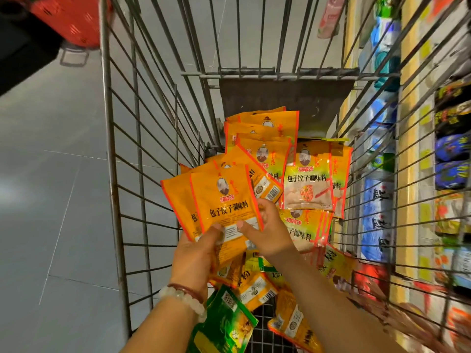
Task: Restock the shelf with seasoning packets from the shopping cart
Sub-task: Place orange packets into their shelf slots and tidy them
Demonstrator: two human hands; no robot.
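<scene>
Both hands are over the wire-mesh metal shopping cart [122,174], which fills the middle of the view. The left hand [196,253] grips a fanned stack of orange plastic seasoning packets [224,200] from below, thumb pressed on the front packet's lower edge, fingers hidden behind. The right hand [270,233] pinches the same stack at its right edge, thumb on the front, fingers curled round the back. The stack is lifted clear, above the cart's middle, tilted slightly to the left.

A white bead bracelet [182,298] and a dark red bead bracelet [187,290] circle the left wrist.

Further in, more orange packets of the same kind [308,179] lie heaped against the far end of the cart, some leaning on the grey panel [285,95] at its far wall. Near the wrists, a green plastic packet [226,324] lies at the near end of the cart, with yellow-orange packets [293,324] just right of it.

To the right, beyond the cart's wire side, stand yellow-edged store shelves [410,174] stocked with blue, black and mixed-colour bags, blurred. To the left, grey floor tiles [51,174]; far left, a red blurred object [71,19].
</scene>
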